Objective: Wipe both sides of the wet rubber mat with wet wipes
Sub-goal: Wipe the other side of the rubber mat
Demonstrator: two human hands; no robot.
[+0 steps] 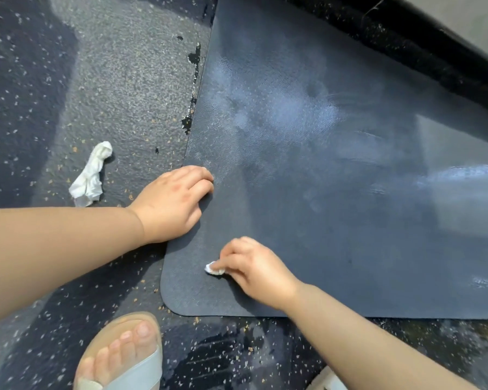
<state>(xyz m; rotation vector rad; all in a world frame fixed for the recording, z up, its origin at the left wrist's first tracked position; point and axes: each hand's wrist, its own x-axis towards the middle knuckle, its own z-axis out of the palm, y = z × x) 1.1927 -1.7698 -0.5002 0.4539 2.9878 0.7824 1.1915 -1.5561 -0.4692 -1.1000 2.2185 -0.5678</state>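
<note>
a: nearest to us, sandalled foot planted on the speckled floor, just off the rubber mat corner. person seems crouched over it.

b: noted. mat position?

a: flat on the floor, one face up, rounded near-left corner toward the foot.

b: right hand?

a: fingertips pinching a small balled wet wipe, pressed onto the mat close to that corner. wrist low, forearm angled in from lower right. my reading: a tight wad puts pressure on one spot.

b: left hand?

a: further up, lying across the mat's left edge, fingers curled, knuckles up. cannot tell whether it grips the edge or only leans on it. likely there to stop the mat sliding under the rubbing.

b: beyond that?

a: crumpled white wipe on the floor, well apart from the mat, probably a spent one. far half of the mat carries a wet sheen and streaks. underside not yet done, i judge.
</note>
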